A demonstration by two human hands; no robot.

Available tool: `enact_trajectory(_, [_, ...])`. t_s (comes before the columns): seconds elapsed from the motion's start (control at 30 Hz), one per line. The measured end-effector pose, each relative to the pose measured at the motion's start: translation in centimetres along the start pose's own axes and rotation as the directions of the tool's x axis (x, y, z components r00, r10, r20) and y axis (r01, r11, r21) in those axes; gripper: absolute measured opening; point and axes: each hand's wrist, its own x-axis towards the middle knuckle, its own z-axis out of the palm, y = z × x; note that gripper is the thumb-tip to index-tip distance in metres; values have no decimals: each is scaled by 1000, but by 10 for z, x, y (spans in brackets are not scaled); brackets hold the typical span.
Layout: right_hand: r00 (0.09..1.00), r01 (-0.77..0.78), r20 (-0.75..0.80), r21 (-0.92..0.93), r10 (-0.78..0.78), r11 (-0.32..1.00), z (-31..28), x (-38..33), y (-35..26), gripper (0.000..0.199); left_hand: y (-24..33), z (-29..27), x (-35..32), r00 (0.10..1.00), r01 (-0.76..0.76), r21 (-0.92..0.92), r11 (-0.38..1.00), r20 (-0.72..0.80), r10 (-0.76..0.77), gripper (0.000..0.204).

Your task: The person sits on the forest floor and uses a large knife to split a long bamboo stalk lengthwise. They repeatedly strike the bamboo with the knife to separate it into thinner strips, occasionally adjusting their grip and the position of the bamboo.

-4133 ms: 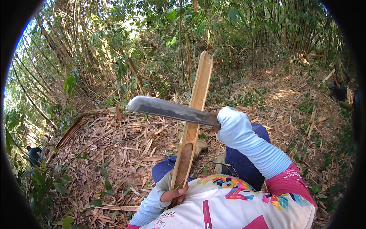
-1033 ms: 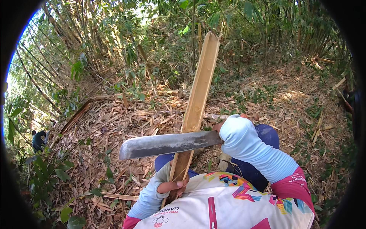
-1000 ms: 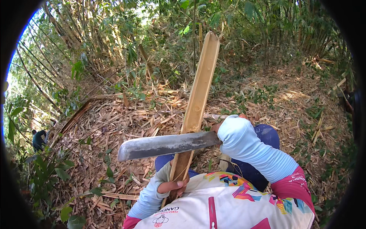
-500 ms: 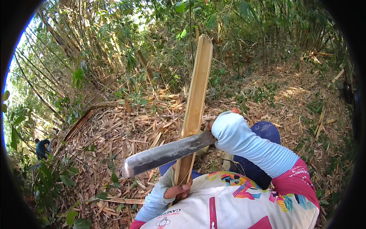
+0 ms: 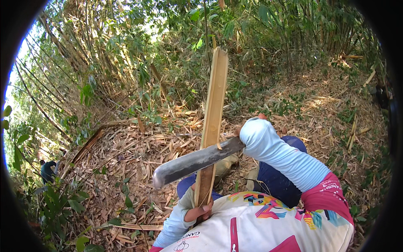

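1. Gripping split bamboo slat (image 5: 214, 126) upright near its base: left hand (image 5: 200, 211), clenched.
2. Right hand (image 5: 257, 126) grasps machete (image 5: 195, 161); blade lies across slat.
3. Risk: blade may slip twd left fingers if slat twists.

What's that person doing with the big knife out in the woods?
A person sits on leaf-covered ground in a bamboo grove. Their left hand holds a long split bamboo strip upright by its lower end. Their right hand, mostly hidden by a pale blue sleeve, grips a big knife. The blade lies across the strip about halfway up, and a thin curl of shaving sticks out right there. Another person is far off to the left among the plants.
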Motion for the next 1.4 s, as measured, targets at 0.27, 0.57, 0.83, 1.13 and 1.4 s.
enact_trajectory(0.27, [945, -156, -268, 123, 184, 980, -1, -1, 16, 16, -6, -6, 1, 1000, 3, -8, 1000, 5, -3, 55])
enact_trajectory(0.57, [389, -116, -389, 879, 835, 463, 26, 6, 230, 10, -6, -18, -4, 997, 46, -36, 998, 61, -43, 75])
enact_trajectory(0.83, [726, -246, -311, 714, 613, 655, 3, -45, 51, 23, -13, -26, 5, 989, 82, -117, 990, 132, -66, 77])
enact_trajectory(1.13, [909, 185, -392, 80, -139, 980, -2, -48, -26, 14, -9, -17, 3, 993, 50, -55, 997, 106, -44, 73])
enact_trajectory(1.4, [989, 52, -146, 103, -36, 993, 4, -28, -25, 9, -8, -9, -6, 998, 43, 17, 999, 35, -43, 65])
